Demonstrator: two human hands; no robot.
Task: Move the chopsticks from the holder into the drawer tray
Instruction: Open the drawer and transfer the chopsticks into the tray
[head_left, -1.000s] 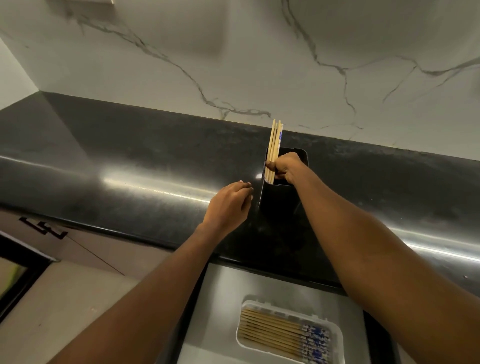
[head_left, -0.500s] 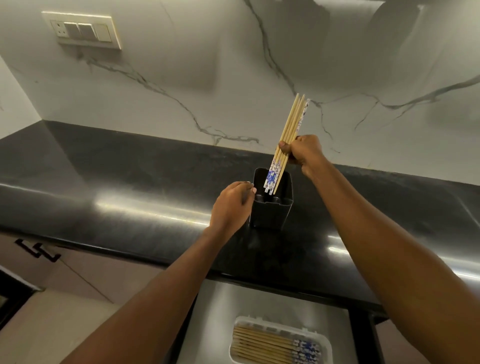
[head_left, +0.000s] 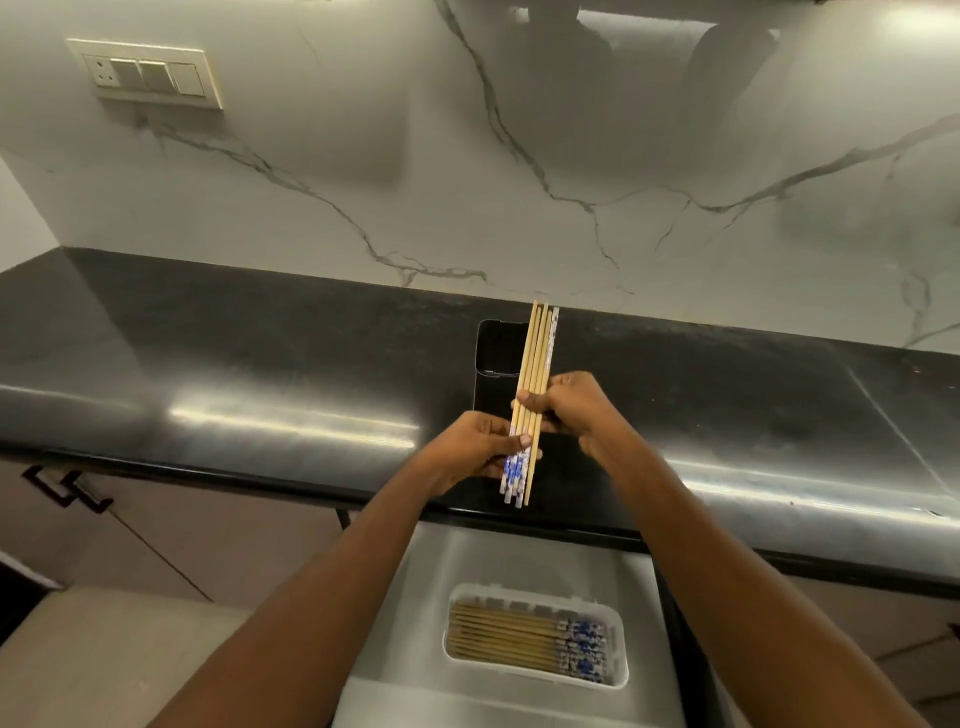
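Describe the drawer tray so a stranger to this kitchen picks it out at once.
Find the black countertop under the marble wall; below its front edge an open grey drawer juts out. Inside lies the tray, oblong with rounded corners, holding a row of chopsticks with blue-patterned ends to the right. It is the only white container; the holder up on the counter is black.

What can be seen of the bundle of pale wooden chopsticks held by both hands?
The bundle of pale wooden chopsticks is a handful of thin sticks packed side by side. Most have blue-and-white patterned ends pointing toward the person; one patterned end points away. The right hand grips its middle, the left hand pinches its lower part. It is clear of the black rectangular holder behind it, above the glossy black counter.
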